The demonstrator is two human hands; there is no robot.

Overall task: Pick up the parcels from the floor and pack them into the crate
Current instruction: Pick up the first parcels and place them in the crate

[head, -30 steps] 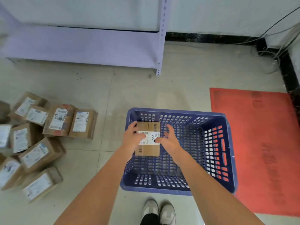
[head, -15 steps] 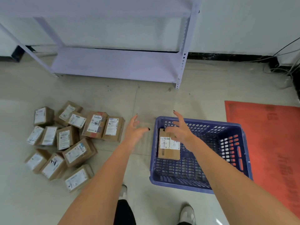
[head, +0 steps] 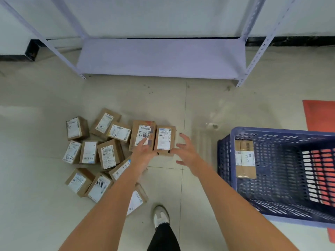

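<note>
Between both hands, the upright-lying brown cardboard labelled parcel (head: 164, 140) waits; left hand (head: 143, 153) touching, right hand (head: 186, 153) spread beside.

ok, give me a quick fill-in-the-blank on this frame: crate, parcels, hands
The blue crate holds ___ parcel(s).
Both hands reach for a parcel lying on the ___.
The left hand and right hand carry ___.
The mat beyond the crate is ___.

Missing: one; floor; nothing; red
</note>
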